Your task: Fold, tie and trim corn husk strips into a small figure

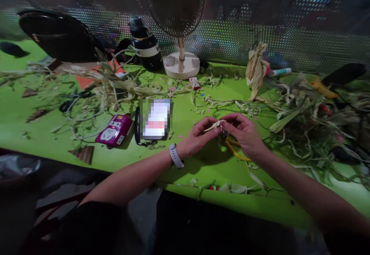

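Observation:
Both my hands meet above the green table, pinching a pale strip of dried corn husk (pixel 213 126) between the fingertips. My left hand (pixel 196 137), with a white watch band on its wrist, grips the strip from the left. Opposite it, my right hand (pixel 247 134) has thumb and fingers closed on the strip's other end. Just under the fingertips shows a small dark rounded thing (pixel 224 133), too dim to name. Yellow loops (pixel 235 151) like cord or a handle lie below my right hand, partly hidden by it.
A blurred-out phone (pixel 157 120) lies left of my hands, beside a purple power strip (pixel 114 130) with a white cable. Behind stand a fan (pixel 181 68) and a dark bottle (pixel 147 50). Husk scraps (pixel 306 120) heap at right; a husk bundle (pixel 256 70) stands behind.

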`<action>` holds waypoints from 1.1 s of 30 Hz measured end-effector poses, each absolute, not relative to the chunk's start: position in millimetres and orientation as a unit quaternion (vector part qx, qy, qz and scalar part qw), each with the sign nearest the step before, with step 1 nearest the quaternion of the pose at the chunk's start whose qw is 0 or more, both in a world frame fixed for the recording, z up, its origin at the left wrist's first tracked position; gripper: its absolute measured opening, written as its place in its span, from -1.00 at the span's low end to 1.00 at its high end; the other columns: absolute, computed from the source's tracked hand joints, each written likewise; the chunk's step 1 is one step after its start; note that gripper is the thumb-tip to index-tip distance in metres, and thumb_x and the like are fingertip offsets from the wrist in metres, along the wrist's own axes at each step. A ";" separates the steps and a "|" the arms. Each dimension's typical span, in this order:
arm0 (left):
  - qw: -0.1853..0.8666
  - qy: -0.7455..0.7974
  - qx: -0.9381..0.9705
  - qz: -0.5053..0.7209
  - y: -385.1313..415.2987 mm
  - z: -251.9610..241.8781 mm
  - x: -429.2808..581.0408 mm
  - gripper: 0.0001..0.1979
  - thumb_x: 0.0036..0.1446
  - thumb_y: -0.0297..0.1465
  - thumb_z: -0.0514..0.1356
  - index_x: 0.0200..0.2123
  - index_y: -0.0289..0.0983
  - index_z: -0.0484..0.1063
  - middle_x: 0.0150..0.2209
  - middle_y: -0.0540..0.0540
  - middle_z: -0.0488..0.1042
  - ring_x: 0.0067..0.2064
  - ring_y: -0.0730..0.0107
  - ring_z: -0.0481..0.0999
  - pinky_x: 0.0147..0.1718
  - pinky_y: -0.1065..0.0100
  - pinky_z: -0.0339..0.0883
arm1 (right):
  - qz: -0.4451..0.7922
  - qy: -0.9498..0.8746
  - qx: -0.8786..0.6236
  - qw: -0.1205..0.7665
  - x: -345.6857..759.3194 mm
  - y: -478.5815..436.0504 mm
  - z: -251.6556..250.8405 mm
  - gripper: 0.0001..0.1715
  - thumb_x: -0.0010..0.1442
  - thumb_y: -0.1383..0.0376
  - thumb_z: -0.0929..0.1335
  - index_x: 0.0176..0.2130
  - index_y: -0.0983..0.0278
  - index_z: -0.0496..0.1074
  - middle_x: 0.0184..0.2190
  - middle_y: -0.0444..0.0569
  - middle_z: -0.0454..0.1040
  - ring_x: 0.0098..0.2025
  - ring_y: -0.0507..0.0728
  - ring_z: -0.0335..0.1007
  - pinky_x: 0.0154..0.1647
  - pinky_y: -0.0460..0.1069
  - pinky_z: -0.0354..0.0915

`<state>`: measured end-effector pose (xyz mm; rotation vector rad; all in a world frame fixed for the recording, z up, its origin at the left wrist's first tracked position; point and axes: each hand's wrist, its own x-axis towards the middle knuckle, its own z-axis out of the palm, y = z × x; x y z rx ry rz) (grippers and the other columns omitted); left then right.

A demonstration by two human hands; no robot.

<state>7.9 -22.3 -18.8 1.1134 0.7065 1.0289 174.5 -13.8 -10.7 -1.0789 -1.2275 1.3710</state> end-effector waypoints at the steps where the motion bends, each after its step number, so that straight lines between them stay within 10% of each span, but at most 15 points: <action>1: 0.665 0.319 0.497 0.458 -22.0 -18.7 8.1 -0.73 0.08 -0.24 0.30 -0.21 -0.29 0.44 -0.24 -0.06 0.47 -0.24 0.49 0.42 -0.14 0.39 0.32 | 0.579 -0.490 -0.438 0.483 174.2 -13.6 -10.1 -0.66 -0.07 0.13 0.54 -0.31 0.21 0.48 -0.40 -0.15 0.49 -0.39 -0.03 0.38 -0.33 -0.10 0.34; 33: 0.582 0.301 0.602 0.456 -14.2 -24.1 1.9 -0.72 0.16 -0.29 0.23 -0.06 -0.24 0.50 -0.08 -0.14 0.55 -0.05 0.34 0.49 -0.01 0.32 0.33 | 0.709 -0.361 -0.440 0.416 177.0 -8.2 -2.4 -0.62 -0.23 0.37 0.55 -0.34 0.25 0.46 -0.47 -0.19 0.53 -0.50 -0.06 0.40 -0.42 -0.12 0.33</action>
